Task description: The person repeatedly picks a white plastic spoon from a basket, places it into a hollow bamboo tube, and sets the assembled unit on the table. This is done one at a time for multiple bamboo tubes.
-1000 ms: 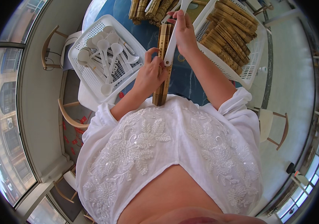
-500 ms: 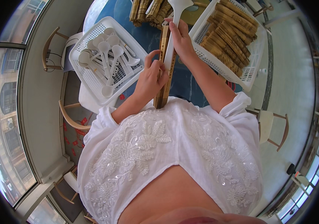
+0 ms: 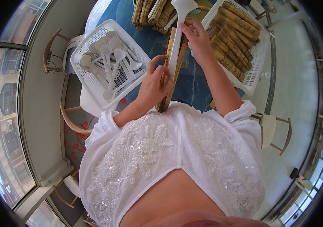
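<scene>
A long white plastic ladle (image 3: 176, 49) lies lengthwise along a bundle of brown bamboo slips (image 3: 168, 94) in front of my chest. Its broad bowl (image 3: 184, 6) points away from me. My right hand (image 3: 198, 36) grips the ladle high on the handle, near the bowl, thumb along its side. Nearer to me, my left hand (image 3: 154, 83) has its fingers bent round the bundle by the ladle's lower end; its index finger is crooked above. The left fingertips are partly hidden. The bundle's near end comes up to my shirt.
On the left, a white perforated basket (image 3: 93, 94) holds several white ladles (image 3: 107, 49). A second white basket (image 3: 249, 85) on the right is stacked with bamboo slip bundles (image 3: 231, 45). More bundles (image 3: 143, 14) lie at the far side of the blue table (image 3: 195, 85).
My right hand has shifted a little to the right and nearer to me, and the ladle leans slightly more rightward. The left hand has barely moved.
</scene>
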Tool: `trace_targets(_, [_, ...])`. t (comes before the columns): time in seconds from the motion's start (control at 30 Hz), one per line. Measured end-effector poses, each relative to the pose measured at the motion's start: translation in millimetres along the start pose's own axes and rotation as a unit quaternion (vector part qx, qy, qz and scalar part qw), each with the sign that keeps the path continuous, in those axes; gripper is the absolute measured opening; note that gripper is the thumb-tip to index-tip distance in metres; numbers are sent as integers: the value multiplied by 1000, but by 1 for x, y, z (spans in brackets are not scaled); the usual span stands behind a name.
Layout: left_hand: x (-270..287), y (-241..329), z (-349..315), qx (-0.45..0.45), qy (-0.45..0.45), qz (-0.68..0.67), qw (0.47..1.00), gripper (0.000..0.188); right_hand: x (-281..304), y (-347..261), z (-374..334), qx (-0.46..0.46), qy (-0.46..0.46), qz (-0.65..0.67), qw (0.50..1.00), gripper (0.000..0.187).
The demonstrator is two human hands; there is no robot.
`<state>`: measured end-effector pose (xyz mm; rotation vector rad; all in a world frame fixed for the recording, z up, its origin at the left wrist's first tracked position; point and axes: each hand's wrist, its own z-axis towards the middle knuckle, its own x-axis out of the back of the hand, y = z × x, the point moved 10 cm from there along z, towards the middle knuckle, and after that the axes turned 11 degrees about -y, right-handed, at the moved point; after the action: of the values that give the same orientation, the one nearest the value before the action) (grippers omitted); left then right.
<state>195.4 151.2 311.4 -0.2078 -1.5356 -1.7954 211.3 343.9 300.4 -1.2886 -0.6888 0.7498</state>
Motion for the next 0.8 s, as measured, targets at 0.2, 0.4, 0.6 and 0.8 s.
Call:
trace_targets(0.2, [-3, -5, -1, 15, -6, -18, 1000, 19, -11, -8, -22, 70, -17, -81, 994, 30])
trace_targets(0.4, [-9, -6, -1, 37, -48, -33, 998, 14, 16, -23, -12, 86, 29, -18, 996, 37])
trace_targets(0.6, [-13, 1, 2, 27, -66, -38, 997, 14, 40, -69, 31, 158, 11, -244, 957, 35])
trace_targets(0.8, [-9, 1, 0, 32, -61, -53, 996, 13, 31, -68, 35, 140, 3, -305, 942, 38])
